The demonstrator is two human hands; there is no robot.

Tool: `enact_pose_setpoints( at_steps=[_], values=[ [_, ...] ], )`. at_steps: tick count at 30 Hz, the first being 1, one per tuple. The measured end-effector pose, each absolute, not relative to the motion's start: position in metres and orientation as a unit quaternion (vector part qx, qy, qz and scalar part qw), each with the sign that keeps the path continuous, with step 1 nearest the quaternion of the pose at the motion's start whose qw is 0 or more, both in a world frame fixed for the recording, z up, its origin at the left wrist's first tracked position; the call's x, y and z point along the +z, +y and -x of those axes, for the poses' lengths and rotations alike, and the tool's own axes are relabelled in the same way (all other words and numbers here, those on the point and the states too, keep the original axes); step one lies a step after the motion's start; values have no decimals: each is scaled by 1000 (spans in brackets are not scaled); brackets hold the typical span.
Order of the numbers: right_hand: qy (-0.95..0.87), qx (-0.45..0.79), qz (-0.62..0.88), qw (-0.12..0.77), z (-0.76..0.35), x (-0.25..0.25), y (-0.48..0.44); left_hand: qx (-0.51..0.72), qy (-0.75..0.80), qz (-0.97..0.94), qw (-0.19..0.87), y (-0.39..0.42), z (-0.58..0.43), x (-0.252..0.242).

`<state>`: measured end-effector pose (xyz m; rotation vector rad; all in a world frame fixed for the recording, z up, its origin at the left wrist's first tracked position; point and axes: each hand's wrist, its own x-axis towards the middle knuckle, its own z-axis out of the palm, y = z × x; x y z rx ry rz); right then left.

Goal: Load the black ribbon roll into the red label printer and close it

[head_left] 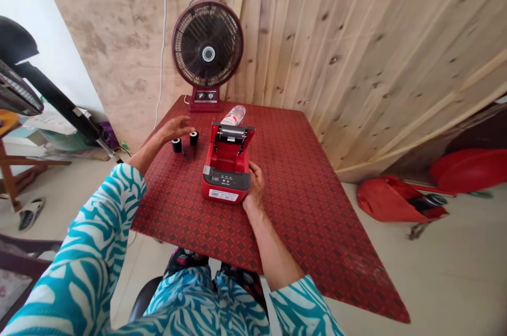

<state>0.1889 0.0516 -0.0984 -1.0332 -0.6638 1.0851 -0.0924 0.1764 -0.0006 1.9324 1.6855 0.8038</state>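
A small red printer sits on the red patterned table with its lid raised and its empty compartment showing. My right hand rests against the printer's right side, fingers curled on its edge. My left hand hovers with fingers spread just above and behind two small black rolls standing to the left of the printer. It holds nothing.
A maroon table fan stands at the table's far edge, with a plastic bottle lying behind the printer. Wooden planks lean on the right. Red items lie on the floor at right; a stand and sandal at left.
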Motion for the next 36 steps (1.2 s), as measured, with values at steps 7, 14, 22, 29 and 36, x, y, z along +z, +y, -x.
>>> enact_pose_setpoints(
  at_steps=[7,14,22,29,36],
  values=[
    [-303,479,448,691,-188,-99,52,477,570,-561,365,125,148,-31],
    [-310,467,453,693,-187,-99,53,484,560,-557,376,128,121,-64],
    [-329,458,457,688,-185,-104,56,547,499,-552,383,98,119,-19],
    [-337,452,449,693,-184,-101,58,362,416,-734,396,70,34,45],
    [-343,440,452,696,-182,-96,58,148,435,-864,204,98,-16,45]
  ],
)
